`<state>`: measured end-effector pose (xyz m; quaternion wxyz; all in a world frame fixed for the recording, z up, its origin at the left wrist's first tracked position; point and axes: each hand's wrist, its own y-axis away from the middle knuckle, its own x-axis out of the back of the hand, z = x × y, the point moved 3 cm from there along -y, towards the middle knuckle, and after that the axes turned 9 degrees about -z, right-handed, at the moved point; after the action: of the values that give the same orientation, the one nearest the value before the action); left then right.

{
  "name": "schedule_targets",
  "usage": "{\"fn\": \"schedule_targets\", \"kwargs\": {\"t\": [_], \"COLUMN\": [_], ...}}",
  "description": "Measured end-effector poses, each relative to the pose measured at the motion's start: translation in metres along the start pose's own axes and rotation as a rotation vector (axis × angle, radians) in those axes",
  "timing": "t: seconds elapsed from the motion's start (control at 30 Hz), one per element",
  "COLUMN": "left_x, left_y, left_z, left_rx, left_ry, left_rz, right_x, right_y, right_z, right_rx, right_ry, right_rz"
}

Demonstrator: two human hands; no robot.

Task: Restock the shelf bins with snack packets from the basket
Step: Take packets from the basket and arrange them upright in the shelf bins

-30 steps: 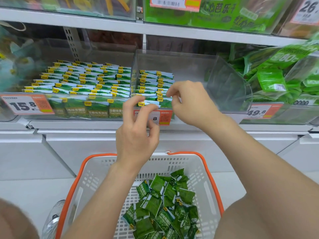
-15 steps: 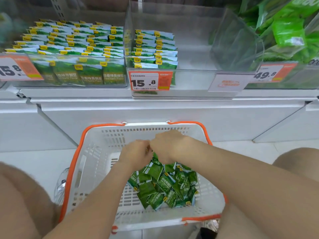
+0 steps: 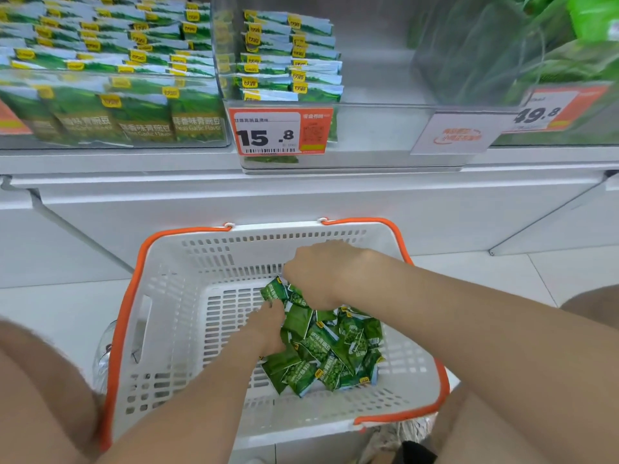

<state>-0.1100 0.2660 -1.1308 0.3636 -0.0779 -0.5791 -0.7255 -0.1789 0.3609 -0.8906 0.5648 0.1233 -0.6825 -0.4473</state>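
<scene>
- basket (image 3: 268, 242), white with an orange rim, on the floor (image 3: 569, 272) near the viewer, below the shelf front
- packets (image 3: 335, 356), small and green, in a loose heap on the basket floor, right of centre; left part of the basket floor bare
- right hand (image 3: 321, 272) reaches in from the right, over the far end of the heap; fingers curled down, grasping a packet (image 3: 274, 292) that sticks out to the left from under them, lifted a little off the heap
- left hand (image 3: 268, 326) comes in from the near left; fingers dip into the left edge of the heap, just near of the held packet; fingertips hidden among the wrappers, so cannot tell whether it grasps anything
- the two hands close together, not clearly touching
- left bin (image 3: 100, 73) on the shelf, packed with rows of green packets standing on end
- mid bin (image 3: 375, 75), clear; two stacks (image 3: 288, 58) of packets at its left side only; the rest of its floor bare
- right bin (image 3: 469, 51) holds large green bags (image 3: 589, 15); blurred
- 15.8 tag (image 3: 281, 132) on the mid bin front, left end; white label (image 3: 457, 133) at its right end; 49.8 tag (image 3: 552, 108) on the right bin front
</scene>
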Motion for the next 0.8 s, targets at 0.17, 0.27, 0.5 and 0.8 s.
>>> {"fn": "schedule_targets", "kwargs": {"t": [0.17, 0.27, 0.5, 0.8], "left_x": [-0.005, 0.001, 0.072, 0.159], "left_y": [-0.001, 0.004, 0.053, 0.137], "left_z": [0.002, 0.001, 0.032, 0.085], "left_rx": [0.063, 0.096, 0.019, -0.459], "left_ry": [-0.115, 0.023, 0.163, 0.69], "left_rz": [0.032, 0.021, -0.228, 0.082], "right_x": [0.002, 0.008, 0.028, 0.042], "right_y": [0.0, 0.003, 0.021, 0.062], "right_z": [0.001, 0.004, 0.023, 0.059], "right_rx": [-0.008, -0.035, -0.097, -0.05], "right_ry": [-0.007, -0.007, -0.093, -0.442], "right_rz": [0.011, 0.018, 0.063, 0.138]}}
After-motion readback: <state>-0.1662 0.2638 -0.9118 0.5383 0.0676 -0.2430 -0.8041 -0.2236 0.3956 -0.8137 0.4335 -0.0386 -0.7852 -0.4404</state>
